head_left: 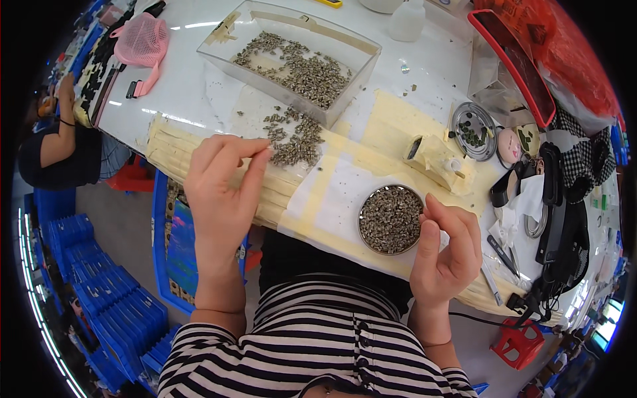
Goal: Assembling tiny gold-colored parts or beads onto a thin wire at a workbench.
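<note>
A loose pile of small silvery metal parts (296, 140) lies on the table just in front of a clear plastic box (229, 68), which holds many more of them. My left hand (222, 189) is at the left edge of the pile, thumb and forefinger pinched together; anything between the tips is too small to make out. A round tin (359, 229) full of similar tiny metal pieces (391, 219) stands nearer to me on white paper. Beside its right rim is my right hand (448, 249), its thumb and forefinger closed together, with whatever they pinch not visible.
A taped, cream-coloured block (441, 162) with a small peg stands beyond the tin. Farther right are a round metal dish (472, 126) with dark bits, a red-framed panel (514, 66), black straps and tweezers (502, 255). A pink mesh pouch (141, 41) lies far left; another person (63, 149) sits beyond.
</note>
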Demonstrator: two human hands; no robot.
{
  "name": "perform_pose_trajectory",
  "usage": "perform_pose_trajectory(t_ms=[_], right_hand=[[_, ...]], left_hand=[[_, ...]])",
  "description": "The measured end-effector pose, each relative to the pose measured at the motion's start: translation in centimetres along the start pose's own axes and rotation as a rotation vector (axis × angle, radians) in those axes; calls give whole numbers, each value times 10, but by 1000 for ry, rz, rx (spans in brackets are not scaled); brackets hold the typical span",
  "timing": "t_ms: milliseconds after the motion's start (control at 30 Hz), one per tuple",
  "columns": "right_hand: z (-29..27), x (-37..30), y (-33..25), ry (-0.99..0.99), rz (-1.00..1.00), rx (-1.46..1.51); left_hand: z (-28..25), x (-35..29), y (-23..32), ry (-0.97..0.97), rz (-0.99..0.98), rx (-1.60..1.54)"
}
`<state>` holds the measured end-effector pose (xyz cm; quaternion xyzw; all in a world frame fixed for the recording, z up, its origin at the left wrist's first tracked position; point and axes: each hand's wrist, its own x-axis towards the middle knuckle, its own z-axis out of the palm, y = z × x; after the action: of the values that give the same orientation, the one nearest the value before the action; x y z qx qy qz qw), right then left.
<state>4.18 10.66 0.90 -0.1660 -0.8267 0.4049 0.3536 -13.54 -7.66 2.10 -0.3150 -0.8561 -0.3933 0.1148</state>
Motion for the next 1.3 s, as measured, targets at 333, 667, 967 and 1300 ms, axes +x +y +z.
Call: perform_pose_trajectory(t_ms=[333,667,967,1300], right_hand=[[2,2,2,17,-54,-19],[2,2,0,6,-65,-23],[-3,18,-9,-138,40,224],[-6,13,-7,-189,379,574]], left_hand=[[-16,13,-31,-280,-68,-23],[-3,1,7,-46,46,-396],[35,-8,50,-117,389,-519],[45,-9,62,-192,440,-505]])
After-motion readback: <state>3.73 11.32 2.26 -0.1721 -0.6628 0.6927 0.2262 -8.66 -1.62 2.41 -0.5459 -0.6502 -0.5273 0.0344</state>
